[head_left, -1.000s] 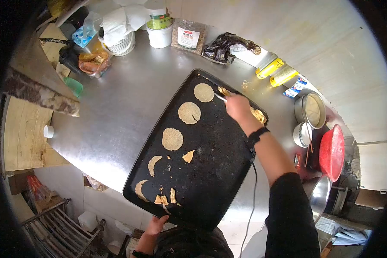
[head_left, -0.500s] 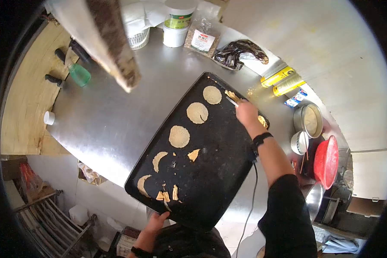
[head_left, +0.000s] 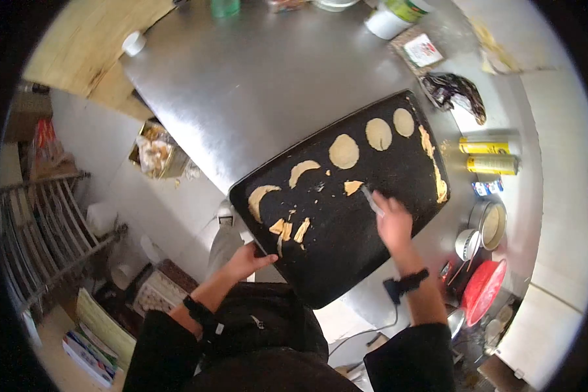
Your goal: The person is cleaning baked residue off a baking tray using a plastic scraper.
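A large black baking tray (head_left: pixel 336 248) lies aslant on the steel table. My left hand (head_left: pixel 249 261) grips its near left edge, thumb on top and fingers hidden underneath. In my right hand (head_left: pixel 394 225) is a pale, flat scraper (head_left: pixel 374 201), its tip beside a small piece of crust (head_left: pixel 353 187). Round thin flatbreads (head_left: pixel 344 151) lie along the far side, with a crescent-shaped piece (head_left: pixel 263 201) towards the left. Broken crust pieces (head_left: pixel 301 230) sit near my left hand, and a crumbly strip (head_left: pixel 436 171) runs along the right edge.
The steel table (head_left: pixel 242 98) extends behind the tray. To the right are yellow cans (head_left: pixel 490 155), a round tin (head_left: pixel 493 225), a white bowl (head_left: pixel 467 244) and a red basin (head_left: pixel 485 293). A black plastic bag (head_left: pixel 456 95) lies at the back right.
My right hand has moved with the scraper from the tray's right edge to the crust piece near its middle. My left hand stays on the edge. The view has turned and shifted.
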A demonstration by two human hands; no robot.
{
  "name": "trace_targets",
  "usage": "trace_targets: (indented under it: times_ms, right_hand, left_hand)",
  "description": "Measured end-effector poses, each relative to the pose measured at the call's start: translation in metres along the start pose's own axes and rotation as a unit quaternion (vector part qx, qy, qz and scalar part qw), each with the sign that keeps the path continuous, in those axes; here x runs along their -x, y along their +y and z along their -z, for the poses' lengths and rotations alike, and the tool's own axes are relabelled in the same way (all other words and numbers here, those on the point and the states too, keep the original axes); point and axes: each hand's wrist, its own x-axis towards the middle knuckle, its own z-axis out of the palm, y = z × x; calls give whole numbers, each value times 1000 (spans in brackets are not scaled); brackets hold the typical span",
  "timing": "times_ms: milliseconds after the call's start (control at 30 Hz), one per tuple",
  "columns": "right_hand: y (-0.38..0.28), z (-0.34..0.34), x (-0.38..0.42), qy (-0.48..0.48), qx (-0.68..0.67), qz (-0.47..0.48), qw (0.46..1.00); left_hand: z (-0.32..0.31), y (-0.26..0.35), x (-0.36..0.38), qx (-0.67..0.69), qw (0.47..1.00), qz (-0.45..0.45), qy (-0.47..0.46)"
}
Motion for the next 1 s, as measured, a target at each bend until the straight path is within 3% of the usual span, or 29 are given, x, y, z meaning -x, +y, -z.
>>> trace_targets:
  times_ms: [33, 133, 200, 300, 367, 433, 533, 633, 833, 933, 1000]
  right_hand:
    - [-20, -3, 19, -54, 28, 14, 998]
    - [-70, -8, 67, -45, -28, 115, 992]
    - [-104, 5, 84, -127, -39, 137, 982]
    - [-142, 12, 89, -79, -81, 204, 972]
    - [-163, 14, 84, -70, -111, 226, 965]
    - [-182, 15, 71, -61, -107, 225, 966]
    - [-199, 14, 47, -54, -106, 216, 969]
    - [-215, 16, 32, -54, -94, 199, 974]
    - [-235, 9, -5, -29, -59, 122, 990]
    - [-216, 14, -13, -51, -90, 67, 992]
    - [-202, 26, 5, -73, -78, 100, 989]
  left_hand:
    - [3, -2, -1, 24, 1000, -1, -17]
    - [12, 8, 2, 2, 998, 6, -59]
    - [12, 14, 3, 2, 997, 0, -74]
    - [7, 11, 4, 74, 995, -35, -56]
    - [12, 5, 1, 97, 994, -13, -42]
    - [21, 20, 2, 84, 996, 13, -10]
    - [34, 36, -3, 90, 987, -45, 122]
    - [56, 25, -24, -9, 983, -93, 159]
    - [67, 33, -20, -162, 971, -115, 136]
    - [70, 44, -14, -151, 977, -98, 111]
    - [74, 48, -15, -175, 977, -79, 95]
